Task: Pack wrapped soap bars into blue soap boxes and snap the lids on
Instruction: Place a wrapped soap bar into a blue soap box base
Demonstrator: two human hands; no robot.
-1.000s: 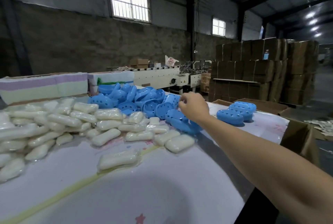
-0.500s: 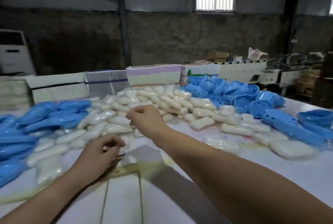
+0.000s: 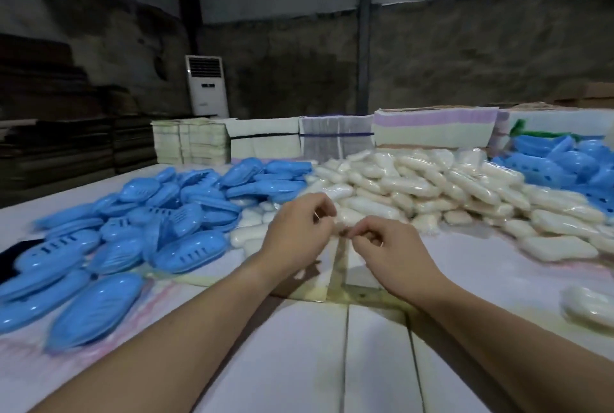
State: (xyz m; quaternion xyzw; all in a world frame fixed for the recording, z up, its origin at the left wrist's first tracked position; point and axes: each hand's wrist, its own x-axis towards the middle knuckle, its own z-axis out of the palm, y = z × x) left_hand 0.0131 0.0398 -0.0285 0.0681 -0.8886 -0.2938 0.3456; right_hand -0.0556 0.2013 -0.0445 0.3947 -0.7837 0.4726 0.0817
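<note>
A heap of wrapped white soap bars (image 3: 415, 186) covers the middle and right of the table. Blue soap box halves (image 3: 172, 213) are piled on the left, some slotted, some smooth. More blue perforated halves (image 3: 564, 163) lie at the far right. My left hand (image 3: 299, 230) and my right hand (image 3: 388, 253) hover together in front of the soap heap. Their fingers are curled and the fingertips almost meet. I see no soap bar or box in either hand. One soap bar (image 3: 588, 309) lies alone near the right edge.
The white table (image 3: 332, 363) has a taped seam under my hands. Bundles of flat cartons (image 3: 432, 128) and paper stacks (image 3: 189, 140) line its far edge. A standing air conditioner (image 3: 206, 85) is against the back wall.
The view has swung left, away from the right-hand blue boxes. My right hand pulled back from those boxes to the middle, and my left hand rose to meet it.
</note>
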